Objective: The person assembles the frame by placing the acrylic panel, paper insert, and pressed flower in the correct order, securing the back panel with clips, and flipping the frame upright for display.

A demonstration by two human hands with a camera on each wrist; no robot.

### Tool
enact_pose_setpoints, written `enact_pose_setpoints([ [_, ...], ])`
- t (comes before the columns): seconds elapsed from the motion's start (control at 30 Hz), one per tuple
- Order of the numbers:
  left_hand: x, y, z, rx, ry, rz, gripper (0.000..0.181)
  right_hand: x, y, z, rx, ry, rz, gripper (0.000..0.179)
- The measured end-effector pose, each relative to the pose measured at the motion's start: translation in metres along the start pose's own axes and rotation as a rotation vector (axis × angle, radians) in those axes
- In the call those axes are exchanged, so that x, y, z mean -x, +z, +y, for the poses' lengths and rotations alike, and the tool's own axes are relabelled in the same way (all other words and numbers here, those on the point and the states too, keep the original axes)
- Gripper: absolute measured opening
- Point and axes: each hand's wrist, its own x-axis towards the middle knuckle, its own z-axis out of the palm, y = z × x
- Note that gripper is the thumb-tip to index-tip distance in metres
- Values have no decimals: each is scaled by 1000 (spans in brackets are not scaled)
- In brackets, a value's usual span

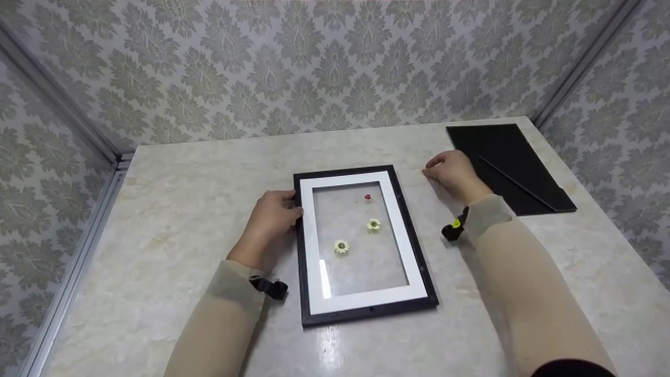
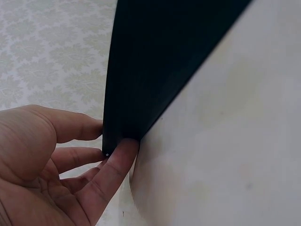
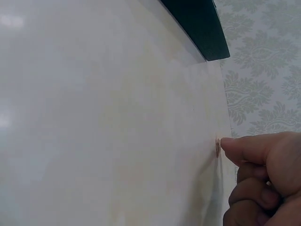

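A black picture frame [image 1: 366,309] with a white mat [image 1: 361,299] lies flat on the table, its clear pane facing up. Two pale daisy-like flowers [image 1: 341,246] and a tiny red flower [image 1: 367,197] sit within the mat's opening. My left hand [image 1: 272,215] grips the frame's left side, thumb and fingers on the black edge [image 2: 124,94]. To the right of the frame, my right hand [image 1: 451,172] pinches a tiny brownish-pink piece [image 3: 217,147] between thumb and finger, close to the table. Its exact kind is too small to tell.
A black backing board [image 1: 507,152] with a slanted stand flap lies at the table's back right. Patterned wall panels [image 1: 335,68] enclose the table [image 1: 209,167] at the back and sides. Light glares off the tabletop in front of the frame.
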Motion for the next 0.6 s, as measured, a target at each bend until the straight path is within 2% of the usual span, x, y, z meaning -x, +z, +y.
enact_pose_setpoints([
  [0.1, 1, -1, 1, 8, 0, -1, 61, 0, 0, 0, -11, -1, 3, 33],
  [0.37, 1, -1, 0, -29, 17, 14, 60, -3, -3, 0, 107, -42, -12, 32],
  [0.6, 0, -1, 0, -30, 23, 16, 60, -4, -4, -5, 138, -54, -29, 28],
])
